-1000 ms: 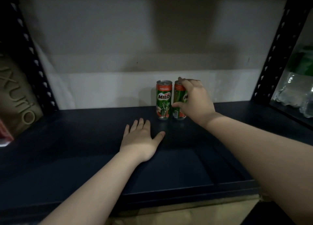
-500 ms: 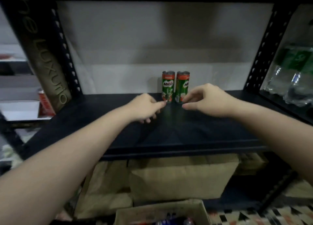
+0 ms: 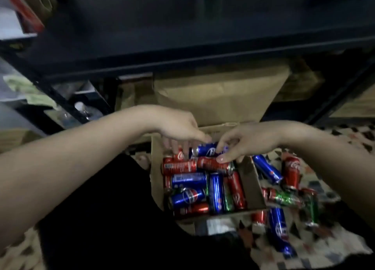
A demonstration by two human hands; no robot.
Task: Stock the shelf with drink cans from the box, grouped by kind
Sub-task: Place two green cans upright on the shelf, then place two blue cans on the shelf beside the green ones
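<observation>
Fingers of the right hand curl loosely, thumb tip touching a glossy red can; the left hand reaches down with fingers extended toward a blue can. Its grip is blurred. Cylindrical cans lie jumbled in the cardboard box; others lie scattered on patterned floor below the dark shelf.

Both of my forearms reach forward and converge toward the middle of the view. My left hand is palm down, fingers pointing down and to the right, loosely extended. My right hand comes in from the right, fingers bent downward, thumb and forefinger apart, fingertips low. The two hands sit near each other, not touching
</observation>
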